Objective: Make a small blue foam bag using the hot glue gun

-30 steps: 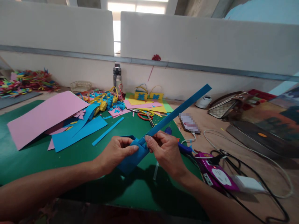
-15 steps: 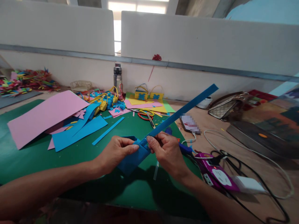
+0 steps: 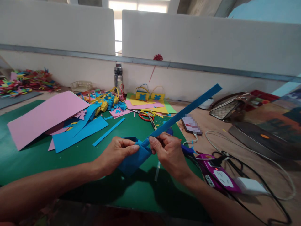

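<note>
My left hand [image 3: 116, 153] pinches a folded blue paper piece [image 3: 133, 160] held just above the green mat [image 3: 35, 153]. My right hand [image 3: 169, 153] grips the lower end of a long blue paper strip [image 3: 185, 111], right where it meets the folded piece. The strip slants up and away to the right. Both thumbs press at the joint between the strip and the folded piece.
Pink sheets [image 3: 44, 117] and blue sheets [image 3: 77, 131] lie to the left, with paper scraps and scissors [image 3: 147, 116] behind them. Two small yellow paper bags [image 3: 150, 94] and a bottle [image 3: 118, 77] stand at the back. A glue gun [image 3: 187, 150], purple device [image 3: 217, 175], cables and a handbag [image 3: 229, 106] are on the right.
The far end of the strip has swung slightly to the right and up. My hands stay at the same spot, still pressing the joint.
</note>
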A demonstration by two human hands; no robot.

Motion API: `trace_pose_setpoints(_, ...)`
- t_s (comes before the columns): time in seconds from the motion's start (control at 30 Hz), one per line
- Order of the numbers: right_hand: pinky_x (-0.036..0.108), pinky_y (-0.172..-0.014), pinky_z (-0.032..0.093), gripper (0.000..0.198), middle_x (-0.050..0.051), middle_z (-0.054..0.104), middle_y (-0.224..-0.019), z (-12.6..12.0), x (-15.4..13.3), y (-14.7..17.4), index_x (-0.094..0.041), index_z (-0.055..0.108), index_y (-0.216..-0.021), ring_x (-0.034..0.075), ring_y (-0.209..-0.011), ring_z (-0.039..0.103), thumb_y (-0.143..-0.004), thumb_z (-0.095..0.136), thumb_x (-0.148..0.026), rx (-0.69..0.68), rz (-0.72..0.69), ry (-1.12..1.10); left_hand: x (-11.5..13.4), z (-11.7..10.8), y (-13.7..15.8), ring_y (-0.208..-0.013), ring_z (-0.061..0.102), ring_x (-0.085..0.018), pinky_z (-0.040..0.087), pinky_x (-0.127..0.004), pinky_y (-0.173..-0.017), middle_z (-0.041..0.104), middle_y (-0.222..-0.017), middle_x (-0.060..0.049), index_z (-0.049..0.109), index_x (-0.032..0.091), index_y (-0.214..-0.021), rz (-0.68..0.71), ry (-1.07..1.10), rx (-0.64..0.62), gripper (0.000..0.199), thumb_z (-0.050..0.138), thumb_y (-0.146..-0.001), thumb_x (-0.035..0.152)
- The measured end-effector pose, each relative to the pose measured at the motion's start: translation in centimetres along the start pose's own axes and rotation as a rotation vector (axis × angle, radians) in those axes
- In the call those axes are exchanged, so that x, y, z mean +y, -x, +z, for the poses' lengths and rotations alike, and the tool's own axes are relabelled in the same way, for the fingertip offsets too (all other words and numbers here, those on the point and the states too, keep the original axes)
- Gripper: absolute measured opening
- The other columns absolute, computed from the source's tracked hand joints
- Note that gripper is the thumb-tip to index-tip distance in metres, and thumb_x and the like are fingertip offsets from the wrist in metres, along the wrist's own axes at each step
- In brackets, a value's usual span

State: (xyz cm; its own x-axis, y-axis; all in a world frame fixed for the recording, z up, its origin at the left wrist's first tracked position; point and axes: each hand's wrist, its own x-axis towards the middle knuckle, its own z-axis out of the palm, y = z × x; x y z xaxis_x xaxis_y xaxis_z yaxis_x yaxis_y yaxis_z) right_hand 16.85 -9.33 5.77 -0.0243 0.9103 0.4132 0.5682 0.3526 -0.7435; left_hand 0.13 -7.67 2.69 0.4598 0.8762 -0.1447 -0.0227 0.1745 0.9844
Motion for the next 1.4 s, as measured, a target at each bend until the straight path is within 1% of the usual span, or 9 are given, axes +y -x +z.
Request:
trace_pose_setpoints(0.37,0.025,-0.049,0.037,0.032,-0.002,0.050,-0.049,0.21,0.41,0.03,-0.019,0.047,-0.050,0.011,-0.048,0.049,-0.081,0.050,-0.024,-0.004,-0.071,0.083,-0.21,-0.04,-0.22,-0.044,0.041,-0.005,0.029,-0.017,-0.043,0.054,-0.053,0.003,0.066,0.011,-0.065,0.009,0.025,0.016,0.025,0.066,-0.069,0.036)
trace_pose_setpoints(0.53,0.025,-0.050,0.037,0.030,-0.002,0.050,-0.050,0.23,0.40,-0.02,-0.018,0.048,-0.051,0.011,-0.049,0.049,-0.081,0.050,-0.023,0.002,-0.096,0.087,-0.04,0.10,-0.16,-0.047,0.043,-0.005,0.033,-0.016,-0.046,0.057,-0.057,0.003,0.066,0.011,-0.066,-0.005,0.046,0.022,0.018,0.068,-0.066,0.029)
trace_pose_setpoints(0.63,0.024,-0.050,0.037,0.031,-0.003,0.050,-0.050,0.20,0.43,-0.10,-0.018,0.048,-0.051,0.010,-0.049,0.048,-0.081,0.051,-0.022,0.009,-0.116,0.086,0.20,0.32,-0.14,-0.048,0.043,-0.005,0.033,-0.016,-0.046,0.057,-0.057,0.003,0.066,0.011,-0.065,-0.003,0.072,0.021,0.014,0.068,-0.064,0.025)
trace_pose_setpoints(0.83,0.022,-0.046,0.033,0.031,-0.005,0.045,-0.051,0.38,0.64,0.05,-0.018,0.047,-0.052,0.008,-0.047,0.042,-0.083,0.052,-0.025,-0.024,-0.133,0.029,0.28,0.57,-0.21,-0.044,0.041,-0.004,0.030,-0.015,-0.043,0.053,-0.052,0.005,0.061,0.012,-0.060,0.012,0.120,0.052,0.014,0.069,-0.062,0.024)
trace_pose_setpoints(1.03,0.022,-0.046,0.031,0.030,-0.005,0.041,-0.053,0.44,0.61,-0.01,-0.017,0.049,-0.056,0.008,-0.050,0.037,-0.084,0.051,-0.027,-0.050,-0.124,0.046,0.12,0.50,-0.27,-0.044,0.041,-0.005,0.031,-0.016,-0.044,0.054,-0.054,0.003,0.062,0.012,-0.064,-0.030,0.086,0.033,0.018,0.068,-0.063,0.029)
trace_pose_setpoints(1.13,0.022,-0.046,0.031,0.030,-0.005,0.042,-0.053,0.37,0.50,-0.09,-0.017,0.049,-0.056,0.008,-0.050,0.038,-0.085,0.050,-0.026,-0.049,-0.139,0.065,0.07,0.50,-0.28,-0.045,0.040,-0.005,0.030,-0.017,-0.044,0.053,-0.054,0.003,0.061,0.011,-0.064,-0.016,0.063,0.034,0.020,0.067,-0.065,0.030)
trace_pose_setpoints(1.2,0.021,-0.047,0.032,0.029,-0.005,0.044,-0.054,0.33,0.43,-0.06,-0.018,0.049,-0.056,0.008,-0.050,0.039,-0.084,0.051,-0.024,-0.040,-0.187,0.077,0.07,0.55,-0.27,-0.044,0.038,-0.004,0.028,-0.017,-0.044,0.050,-0.053,0.004,0.059,0.012,-0.062,0.000,0.061,0.045,0.022,0.067,-0.065,0.032)
trace_pose_setpoints(1.3,0.021,-0.050,0.035,0.024,-0.003,0.051,-0.058,0.31,0.40,0.14,-0.018,0.052,-0.061,0.009,-0.053,0.045,-0.084,0.051,-0.021,-0.018,-0.278,0.089,0.13,0.71,-0.22,-0.044,0.036,-0.004,0.027,-0.017,-0.043,0.047,-0.052,0.005,0.057,0.012,-0.060,0.012,0.070,0.070,0.025,0.067,-0.065,0.035)
trace_pose_setpoints(1.4,0.023,-0.054,0.039,0.020,-0.002,0.057,-0.062,0.34,0.49,0.42,-0.019,0.057,-0.065,0.011,-0.058,0.052,-0.084,0.052,-0.022,0.015,-0.320,0.104,0.27,0.91,-0.16,-0.044,0.038,-0.005,0.029,-0.017,-0.043,0.048,-0.052,0.004,0.057,0.012,-0.060,0.018,0.083,0.095,0.026,0.066,-0.065,0.036)
